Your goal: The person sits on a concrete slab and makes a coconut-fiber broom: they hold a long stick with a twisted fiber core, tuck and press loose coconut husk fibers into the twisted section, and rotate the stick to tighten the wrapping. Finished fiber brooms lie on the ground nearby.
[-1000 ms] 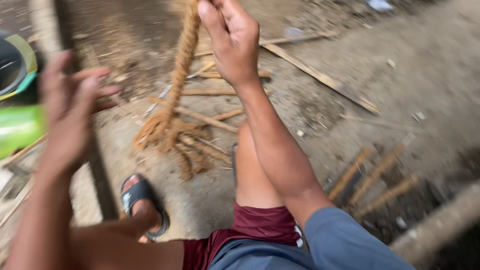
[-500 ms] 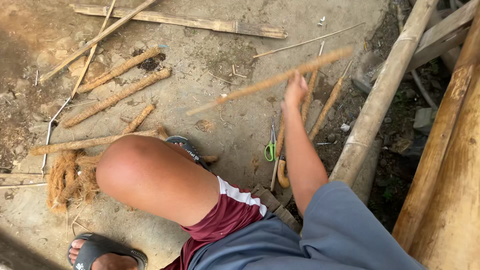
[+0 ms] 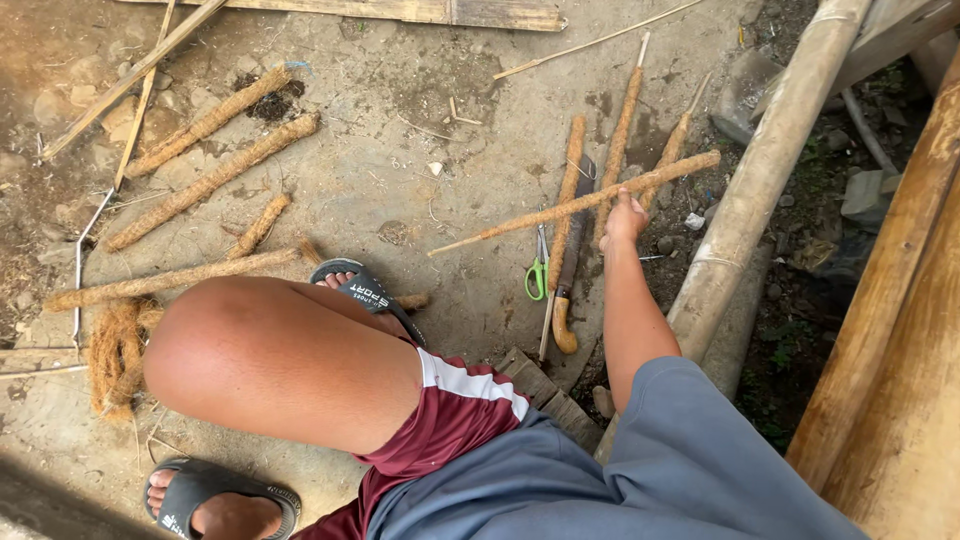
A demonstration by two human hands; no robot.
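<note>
Right hand (image 3: 624, 216) grips a fibre-wrapped stick (image 3: 590, 200) (over bare dirt ground (image 3: 420, 120)).

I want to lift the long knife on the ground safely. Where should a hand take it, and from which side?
Grip the long knife's curved wooden handle, coming from above at the end nearest the person. The dark blade points away, lying between green-handled scissors and a fibre-wrapped stick, so the handle end is freer.

Green-handled scissors (image 3: 537, 272) and wooden-handled knife (image 3: 570, 280) side by side on dirt ground, fibre-wrapped sticks (image 3: 215, 180) scattered at left, loose coir bundle (image 3: 115, 355) near lower left, thick bamboo pole (image 3: 765, 170) leaning at right, wooden plank (image 3: 400, 10) along top edge.
</note>
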